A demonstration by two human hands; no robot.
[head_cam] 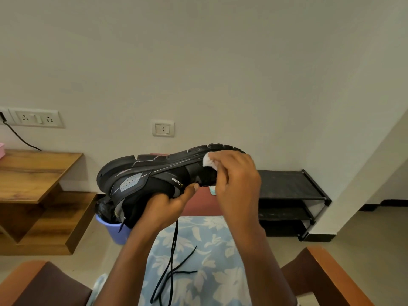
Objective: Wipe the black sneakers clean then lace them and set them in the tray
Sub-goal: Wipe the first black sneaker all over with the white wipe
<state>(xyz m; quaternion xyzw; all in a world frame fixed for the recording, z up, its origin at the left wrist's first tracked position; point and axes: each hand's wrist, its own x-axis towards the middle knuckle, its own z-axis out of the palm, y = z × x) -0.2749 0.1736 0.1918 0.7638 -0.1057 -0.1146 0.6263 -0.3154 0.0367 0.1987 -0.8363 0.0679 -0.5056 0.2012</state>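
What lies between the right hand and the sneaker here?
A white wipe, which the right hand presses against the sneaker near its sole, seen in the head view. The left hand holds the sneaker from below.

- The right hand hides the sneaker toe and most of a white wipe.
- Loose laces trail off the bottom edge.
- The desk is cut by the left edge.
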